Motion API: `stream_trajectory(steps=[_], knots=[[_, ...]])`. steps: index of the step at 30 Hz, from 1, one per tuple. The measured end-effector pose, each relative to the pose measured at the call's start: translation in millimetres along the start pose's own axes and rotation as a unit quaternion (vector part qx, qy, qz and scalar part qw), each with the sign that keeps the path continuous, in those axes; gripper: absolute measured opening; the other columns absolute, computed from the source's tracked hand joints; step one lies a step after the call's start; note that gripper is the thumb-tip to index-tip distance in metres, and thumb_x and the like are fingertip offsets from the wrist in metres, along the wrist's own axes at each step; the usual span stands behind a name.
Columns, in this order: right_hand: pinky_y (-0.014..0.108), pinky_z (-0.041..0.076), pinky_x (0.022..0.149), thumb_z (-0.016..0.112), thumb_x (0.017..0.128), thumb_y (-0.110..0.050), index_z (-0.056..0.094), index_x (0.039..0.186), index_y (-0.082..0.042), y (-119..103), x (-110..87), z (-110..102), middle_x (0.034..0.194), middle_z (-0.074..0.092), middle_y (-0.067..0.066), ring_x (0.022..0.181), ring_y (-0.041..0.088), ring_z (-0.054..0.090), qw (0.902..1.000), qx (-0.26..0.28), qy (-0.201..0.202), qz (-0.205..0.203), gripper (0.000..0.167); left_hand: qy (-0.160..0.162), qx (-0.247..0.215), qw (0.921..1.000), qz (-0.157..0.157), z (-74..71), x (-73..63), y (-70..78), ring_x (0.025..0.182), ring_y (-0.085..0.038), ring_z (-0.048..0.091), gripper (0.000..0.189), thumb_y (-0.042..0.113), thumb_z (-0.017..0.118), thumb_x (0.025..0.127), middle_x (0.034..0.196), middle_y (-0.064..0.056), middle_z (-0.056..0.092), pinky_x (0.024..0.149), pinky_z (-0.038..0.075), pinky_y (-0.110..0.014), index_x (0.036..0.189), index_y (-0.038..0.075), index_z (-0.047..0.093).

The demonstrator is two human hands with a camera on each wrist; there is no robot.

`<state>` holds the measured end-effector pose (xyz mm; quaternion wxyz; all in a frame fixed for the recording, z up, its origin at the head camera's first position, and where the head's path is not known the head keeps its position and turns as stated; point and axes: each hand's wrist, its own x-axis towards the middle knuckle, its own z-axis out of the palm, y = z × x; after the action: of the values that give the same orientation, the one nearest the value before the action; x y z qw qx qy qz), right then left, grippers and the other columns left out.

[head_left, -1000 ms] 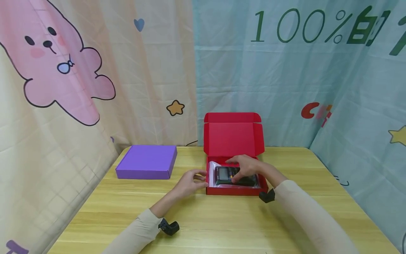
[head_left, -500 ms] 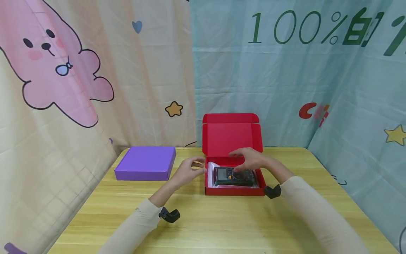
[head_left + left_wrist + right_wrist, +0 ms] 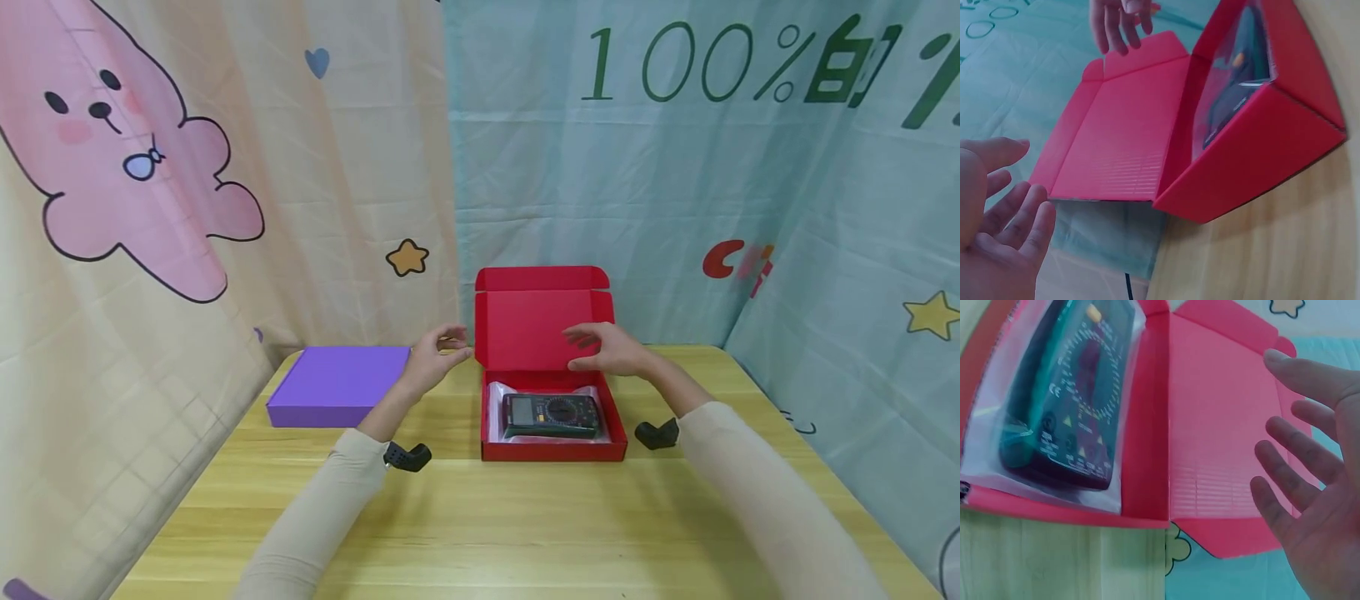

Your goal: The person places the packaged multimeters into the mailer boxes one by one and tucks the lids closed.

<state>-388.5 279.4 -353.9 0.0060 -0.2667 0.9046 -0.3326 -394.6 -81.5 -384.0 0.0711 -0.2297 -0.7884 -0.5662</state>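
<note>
A red cardboard box (image 3: 553,452) stands on the table with its lid (image 3: 525,329) raised at the back. Inside lies a dark multimeter (image 3: 551,415), dial and screen facing up, on clear plastic wrapping (image 3: 1107,499). My left hand (image 3: 437,360) hovers left of the lid, fingers relaxed and holding nothing; in the left wrist view its fingertips come right at the lid's edge. My right hand (image 3: 611,350) is in front of the lid's right side, fingers spread and loosely bent. The right wrist view shows that palm (image 3: 1329,531) with nothing in it.
A closed purple box (image 3: 341,387) sits on the wooden table (image 3: 480,525) to the left, partly behind my left forearm. Printed curtains (image 3: 360,167) hang behind and along both sides of the table. Small black cameras (image 3: 408,457) are strapped at both wrists.
My right hand has come off the multimeter and risen up and right toward the lid. My left hand has moved up from the box's left side to beside the lid.
</note>
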Motion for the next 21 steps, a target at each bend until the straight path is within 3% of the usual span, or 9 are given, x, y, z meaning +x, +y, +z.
stream_trajectory(steps=[5, 12, 21], knots=[[0.055, 0.054, 0.096, 0.078, 0.093, -0.018, 0.051, 0.146, 0.005, 10, 2.0, -9, 0.137, 0.057, 0.027, 0.124, 0.046, 0.056, 0.9990, 0.024, 0.038, 0.005, 0.065, 0.023, 0.001, 0.9995, -0.019, -0.1, 18.8, -7.2, 0.115, -0.033, 0.064, 0.043, 0.009, 0.074, 0.096, 0.125, -0.017, 0.063, 0.094, 0.056, -0.044, 0.136, -0.001, 0.062], [0.059, 0.049, 0.100, 0.070, 0.100, -0.017, 0.047, 0.150, 0.003, 28, -2.7, -15, 0.142, 0.054, 0.026, 0.127, 0.043, 0.051, 0.9898, 0.081, 0.103, 0.056, 0.058, 0.039, -0.034, 0.9967, -0.063, 2.2, 35.2, -19.2, 0.122, -0.036, 0.059, 0.047, 0.011, 0.071, 0.098, 0.134, -0.027, 0.057, 0.101, 0.051, -0.048, 0.140, -0.003, 0.057], [0.039, 0.054, 0.088, 0.065, 0.104, -0.020, 0.051, 0.148, 0.001, 51, -5.6, -13, 0.137, 0.056, 0.023, 0.122, 0.038, 0.053, 0.9654, 0.118, 0.213, 0.094, 0.051, 0.028, -0.106, 0.9898, -0.092, 8.8, 45.3, -32.1, 0.128, -0.038, 0.057, 0.058, 0.009, 0.070, 0.099, 0.142, -0.029, 0.051, 0.109, 0.046, -0.048, 0.148, -0.009, 0.047]])
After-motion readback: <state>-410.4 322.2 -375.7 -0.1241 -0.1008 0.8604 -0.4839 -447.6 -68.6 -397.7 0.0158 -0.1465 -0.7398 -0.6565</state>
